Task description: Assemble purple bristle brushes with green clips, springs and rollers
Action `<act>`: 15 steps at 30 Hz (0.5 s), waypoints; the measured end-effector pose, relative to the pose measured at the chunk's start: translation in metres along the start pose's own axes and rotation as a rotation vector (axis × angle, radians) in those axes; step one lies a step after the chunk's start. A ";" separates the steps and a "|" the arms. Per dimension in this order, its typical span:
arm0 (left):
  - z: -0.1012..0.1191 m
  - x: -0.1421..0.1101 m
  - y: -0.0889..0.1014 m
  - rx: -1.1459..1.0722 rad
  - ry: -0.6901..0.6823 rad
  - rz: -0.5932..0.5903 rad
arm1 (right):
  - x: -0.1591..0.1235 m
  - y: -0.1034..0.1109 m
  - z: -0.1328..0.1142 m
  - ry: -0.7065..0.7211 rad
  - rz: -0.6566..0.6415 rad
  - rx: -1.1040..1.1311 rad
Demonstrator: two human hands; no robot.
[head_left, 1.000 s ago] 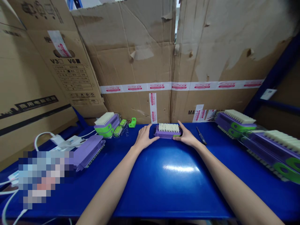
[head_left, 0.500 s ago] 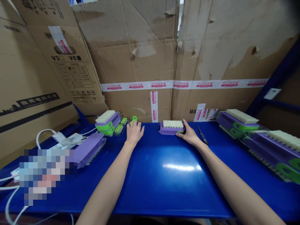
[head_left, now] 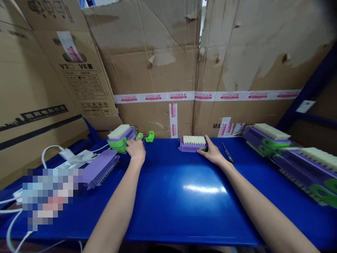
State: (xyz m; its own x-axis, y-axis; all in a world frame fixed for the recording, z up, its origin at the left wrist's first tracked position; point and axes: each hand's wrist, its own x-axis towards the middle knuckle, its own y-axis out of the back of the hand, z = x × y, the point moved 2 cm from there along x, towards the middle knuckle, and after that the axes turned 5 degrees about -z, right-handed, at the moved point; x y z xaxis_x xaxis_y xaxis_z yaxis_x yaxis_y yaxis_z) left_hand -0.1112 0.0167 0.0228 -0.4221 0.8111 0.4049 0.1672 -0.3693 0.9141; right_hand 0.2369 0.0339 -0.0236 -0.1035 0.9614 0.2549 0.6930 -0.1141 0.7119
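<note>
My right hand (head_left: 212, 151) is closed around the right end of a purple brush block (head_left: 188, 147), thumb in front and fingers behind. The block lies on the blue table with its cream bristles (head_left: 194, 140) facing up, and a bit of green shows at the gripped end. My left hand (head_left: 136, 151) has its fingers curled down over the small green parts at the back left; its fingertips and anything in them are hidden. Just beyond it lies a small green rectangular piece (head_left: 139, 135). To its right rests a bright green U-shaped end piece (head_left: 150, 136).
A screwdriver (head_left: 228, 153) lies right of my right hand. Stacked purple-and-green brush blocks (head_left: 267, 137) stand at the right, and another stack (head_left: 119, 138) at the left. A purple housing (head_left: 101, 167) lies near a white power strip (head_left: 65, 163) with cables. Cardboard (head_left: 158, 70) walls the back.
My left hand has moved left, off the green U-shaped piece and onto the small green parts beside the left stack. My right hand stays on the brush block.
</note>
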 end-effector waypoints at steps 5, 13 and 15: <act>-0.001 0.000 0.001 -0.015 0.021 -0.012 | -0.001 0.001 -0.003 -0.014 -0.007 -0.014; -0.003 -0.001 0.004 -0.029 0.043 0.000 | -0.002 0.002 -0.005 -0.033 -0.028 -0.012; -0.003 -0.001 0.004 -0.026 0.036 -0.013 | -0.002 0.002 -0.005 -0.036 -0.030 -0.021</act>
State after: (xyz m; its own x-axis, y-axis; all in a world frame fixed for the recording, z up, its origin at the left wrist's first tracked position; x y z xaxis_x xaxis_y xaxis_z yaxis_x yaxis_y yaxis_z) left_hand -0.1125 0.0133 0.0264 -0.4561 0.7991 0.3917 0.1387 -0.3709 0.9182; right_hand 0.2349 0.0304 -0.0193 -0.0982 0.9729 0.2093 0.6750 -0.0895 0.7324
